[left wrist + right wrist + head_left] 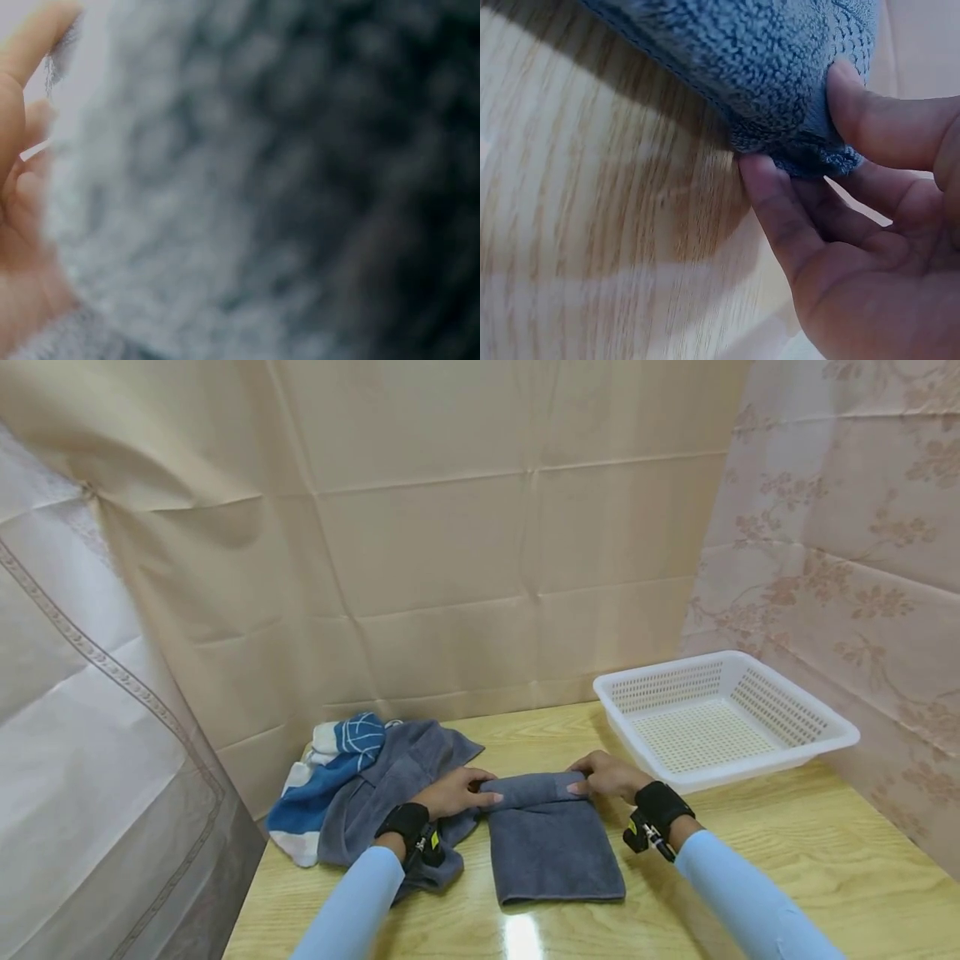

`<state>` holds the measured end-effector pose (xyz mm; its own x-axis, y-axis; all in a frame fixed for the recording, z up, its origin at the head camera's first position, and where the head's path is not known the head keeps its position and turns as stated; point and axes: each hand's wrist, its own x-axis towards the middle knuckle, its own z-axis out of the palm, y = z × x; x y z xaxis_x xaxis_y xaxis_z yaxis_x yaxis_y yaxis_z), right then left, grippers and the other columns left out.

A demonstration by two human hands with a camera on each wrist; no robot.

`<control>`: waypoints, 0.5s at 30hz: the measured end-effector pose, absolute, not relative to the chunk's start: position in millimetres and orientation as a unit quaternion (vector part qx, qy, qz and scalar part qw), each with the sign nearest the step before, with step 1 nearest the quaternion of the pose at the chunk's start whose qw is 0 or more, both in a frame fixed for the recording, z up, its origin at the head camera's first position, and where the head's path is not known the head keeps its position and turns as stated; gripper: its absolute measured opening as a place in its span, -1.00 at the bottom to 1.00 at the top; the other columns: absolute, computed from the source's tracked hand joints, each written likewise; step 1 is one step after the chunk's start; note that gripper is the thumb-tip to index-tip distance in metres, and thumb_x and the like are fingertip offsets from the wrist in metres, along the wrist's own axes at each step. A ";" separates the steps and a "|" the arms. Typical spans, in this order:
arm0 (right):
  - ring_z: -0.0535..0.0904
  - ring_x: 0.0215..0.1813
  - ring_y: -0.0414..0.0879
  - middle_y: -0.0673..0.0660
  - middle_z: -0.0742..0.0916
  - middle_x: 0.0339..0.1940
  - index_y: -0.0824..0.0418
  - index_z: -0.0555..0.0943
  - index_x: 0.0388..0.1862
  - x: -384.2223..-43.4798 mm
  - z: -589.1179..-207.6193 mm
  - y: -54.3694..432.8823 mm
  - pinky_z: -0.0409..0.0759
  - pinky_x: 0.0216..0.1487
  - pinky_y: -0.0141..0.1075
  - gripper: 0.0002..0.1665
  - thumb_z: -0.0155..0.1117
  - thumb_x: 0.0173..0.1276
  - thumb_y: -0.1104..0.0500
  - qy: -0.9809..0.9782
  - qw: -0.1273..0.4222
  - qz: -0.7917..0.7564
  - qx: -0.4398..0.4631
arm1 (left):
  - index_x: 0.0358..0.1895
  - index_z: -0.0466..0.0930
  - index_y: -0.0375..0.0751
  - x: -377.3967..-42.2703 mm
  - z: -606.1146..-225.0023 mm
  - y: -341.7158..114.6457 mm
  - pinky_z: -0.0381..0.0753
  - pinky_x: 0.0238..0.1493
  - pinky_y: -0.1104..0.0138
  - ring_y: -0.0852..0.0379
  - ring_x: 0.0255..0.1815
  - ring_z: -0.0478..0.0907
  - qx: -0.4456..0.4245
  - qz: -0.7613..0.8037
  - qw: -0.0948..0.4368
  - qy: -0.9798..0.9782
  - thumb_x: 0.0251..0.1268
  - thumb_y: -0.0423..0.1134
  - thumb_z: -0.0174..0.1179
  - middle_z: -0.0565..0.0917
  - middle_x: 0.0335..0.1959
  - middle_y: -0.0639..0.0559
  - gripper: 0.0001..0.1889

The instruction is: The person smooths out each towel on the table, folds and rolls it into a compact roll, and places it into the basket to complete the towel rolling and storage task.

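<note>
A dark grey towel [555,856] lies on the table, its far end rolled or folded over into a thick band. My left hand [453,792] grips the left end of that band, thumb on top. At the band's other end my right hand [611,775] pinches the towel between thumb and fingers. The right wrist view shows the thumb pressed on the towel's edge [780,82] with fingertips beneath it. Blurred grey cloth [225,187] fills most of the left wrist view, with part of the left hand [22,187] at its left edge.
Left of the towel lies a heap of crumpled cloths: another grey towel [397,777] and a blue and white patterned cloth [322,802]. A white perforated plastic basket [727,768] stands at the back right. Curtains [450,568] hang behind the wooden table [810,860].
</note>
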<state>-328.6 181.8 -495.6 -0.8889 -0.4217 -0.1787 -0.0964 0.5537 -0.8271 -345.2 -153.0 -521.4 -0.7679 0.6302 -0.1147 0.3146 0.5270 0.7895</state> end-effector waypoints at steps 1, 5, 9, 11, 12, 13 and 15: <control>0.51 0.29 0.33 0.45 0.61 0.25 0.54 0.56 0.26 -328.6 -495.2 181.5 0.56 0.20 0.05 -0.47 0.39 0.43 0.25 0.862 0.184 -0.449 -0.146 | 0.42 0.50 -0.12 -344.8 -521.2 -153.2 0.54 0.22 0.10 0.00 0.25 0.54 0.276 0.402 0.197 0.850 0.51 0.05 0.23 0.57 0.31 -0.03 -0.46; 0.53 0.28 0.29 0.38 0.64 0.22 0.49 0.58 0.26 -328.8 -494.9 182.5 0.54 0.23 0.08 -0.44 0.45 0.38 0.21 0.862 0.191 -0.448 -0.139 | 0.36 0.54 -0.09 -343.9 -519.6 -152.6 0.56 0.09 0.16 0.06 0.10 0.57 0.276 0.398 0.198 0.852 0.50 0.03 0.25 0.61 0.18 0.03 -0.51; 0.62 0.07 0.11 0.22 0.72 0.03 0.43 0.65 0.16 -328.9 -496.2 185.2 0.58 0.13 -0.02 -0.48 0.51 0.29 0.21 0.854 0.195 -0.460 -0.142 | 0.24 0.55 -0.03 -343.9 -518.0 -148.9 0.47 -0.12 0.21 0.13 -0.15 0.50 0.297 0.365 0.190 0.862 0.47 0.03 0.29 0.59 -0.02 0.13 -0.59; 0.61 -0.05 0.03 0.17 0.73 -0.07 0.39 0.67 0.07 -328.9 -497.3 186.1 0.58 0.03 -0.07 -0.55 0.53 0.24 0.23 0.847 0.193 -0.473 -0.147 | 0.17 0.54 0.00 -343.5 -516.6 -146.9 0.43 -0.16 0.25 0.17 -0.22 0.46 0.308 0.350 0.183 0.865 0.45 0.03 0.31 0.56 -0.09 0.17 -0.64; 0.59 -0.09 0.01 0.15 0.71 -0.11 0.37 0.67 0.03 -329.2 -497.6 186.2 0.58 -0.02 -0.10 -0.58 0.54 0.22 0.23 0.847 0.187 -0.474 -0.151 | 0.14 0.53 0.01 -343.3 -515.3 -146.1 0.42 -0.19 0.26 0.19 -0.26 0.44 0.314 0.346 0.177 0.866 0.44 0.01 0.33 0.55 -0.12 0.17 -0.66; 0.56 -0.12 0.00 0.15 0.69 -0.13 0.35 0.67 -0.01 -329.5 -498.0 186.2 0.56 -0.06 -0.12 -0.60 0.55 0.21 0.24 0.846 0.182 -0.476 -0.158 | 0.11 0.52 0.02 -343.1 -514.0 -145.5 0.41 -0.21 0.27 0.20 -0.30 0.42 0.318 0.345 0.172 0.866 0.43 -0.01 0.34 0.54 -0.16 0.16 -0.67; 0.52 -0.13 0.01 0.16 0.65 -0.15 0.32 0.64 -0.08 -329.8 -498.7 185.7 0.53 -0.10 -0.14 -0.62 0.58 0.18 0.25 0.844 0.166 -0.480 -0.171 | 0.05 0.51 0.00 -342.6 -510.7 -144.6 0.38 -0.27 0.28 0.18 -0.37 0.37 0.325 0.348 0.160 0.864 0.41 -0.09 0.37 0.52 -0.22 0.12 -0.71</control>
<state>-329.8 185.7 -498.7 -0.8861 -0.4488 -0.1157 -0.1299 0.4801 -0.8675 -342.6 -144.6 -510.7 -0.7372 0.6739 -0.0500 0.4510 0.5457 0.7063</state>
